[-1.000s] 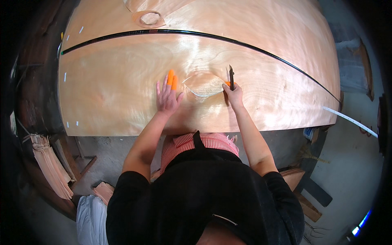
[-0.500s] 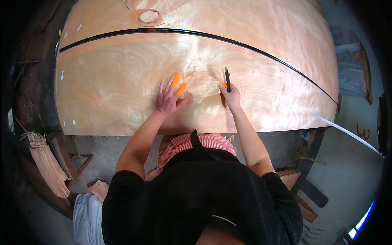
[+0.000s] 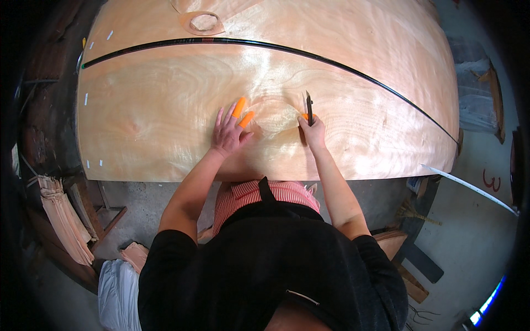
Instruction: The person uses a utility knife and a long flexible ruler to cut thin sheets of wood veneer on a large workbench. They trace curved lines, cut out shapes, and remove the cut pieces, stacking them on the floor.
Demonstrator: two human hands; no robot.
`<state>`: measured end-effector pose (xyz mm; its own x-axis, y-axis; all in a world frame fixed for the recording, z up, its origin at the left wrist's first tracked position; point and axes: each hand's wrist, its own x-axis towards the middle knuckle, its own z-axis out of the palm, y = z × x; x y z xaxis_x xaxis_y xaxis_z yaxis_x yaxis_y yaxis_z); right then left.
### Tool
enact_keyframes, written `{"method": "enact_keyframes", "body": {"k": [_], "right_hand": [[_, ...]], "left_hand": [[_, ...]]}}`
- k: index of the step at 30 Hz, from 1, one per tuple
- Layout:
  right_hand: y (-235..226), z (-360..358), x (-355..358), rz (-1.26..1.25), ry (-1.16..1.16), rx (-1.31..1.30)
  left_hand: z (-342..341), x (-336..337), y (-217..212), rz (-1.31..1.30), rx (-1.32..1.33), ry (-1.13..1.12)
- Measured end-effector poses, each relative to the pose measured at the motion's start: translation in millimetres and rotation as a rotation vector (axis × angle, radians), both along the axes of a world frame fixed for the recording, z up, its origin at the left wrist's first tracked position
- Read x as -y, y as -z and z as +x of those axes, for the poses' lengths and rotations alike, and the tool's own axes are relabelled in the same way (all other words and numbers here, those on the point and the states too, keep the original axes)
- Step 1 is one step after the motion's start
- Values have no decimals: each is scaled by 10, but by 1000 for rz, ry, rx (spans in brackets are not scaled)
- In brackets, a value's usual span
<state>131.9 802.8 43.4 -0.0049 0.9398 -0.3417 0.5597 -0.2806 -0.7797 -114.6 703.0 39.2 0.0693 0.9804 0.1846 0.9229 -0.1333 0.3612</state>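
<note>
My left hand (image 3: pixel 228 134) lies palm down with its fingers spread on a large sheet of pale wood veneer (image 3: pixel 149 132). Orange finger cots cover two of its fingertips. To the right, my right hand (image 3: pixel 313 134) grips a dark craft knife (image 3: pixel 309 110), its pointed blade aimed away from me. Orange shows on a finger of this hand too. Between the hands is an oval, leaf-shaped patch (image 3: pixel 279 118) in the veneer, its right tip beside my right thumb. Whether the thumb pinches that edge, I cannot tell.
A long black rod (image 3: pixel 243 42) lies across the sheet beyond my hands. Past it sits a veneer piece with an oval hole (image 3: pixel 187 22). White tape bits (image 3: pixel 86 99) mark the left side. A white strip (image 3: pixel 469 185) juts past the right front edge. Folded veneer (image 3: pixel 63 220) stands at left.
The whole view has shifted very slightly. Both hands keep almost the same pose and place on the veneer.
</note>
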Motion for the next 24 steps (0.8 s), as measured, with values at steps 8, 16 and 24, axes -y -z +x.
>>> {"method": "enact_keyframes", "body": {"k": [8,16,24], "right_hand": [[24,-19,22,11,15,5],[-118,297,31,180,87,267],[-353,1376,687,41,468,39]], "left_hand": [[6,-3,-42,8,29,7],[18,35,-43,8,-16,4],[9,37,-102,32,3,40]]}}
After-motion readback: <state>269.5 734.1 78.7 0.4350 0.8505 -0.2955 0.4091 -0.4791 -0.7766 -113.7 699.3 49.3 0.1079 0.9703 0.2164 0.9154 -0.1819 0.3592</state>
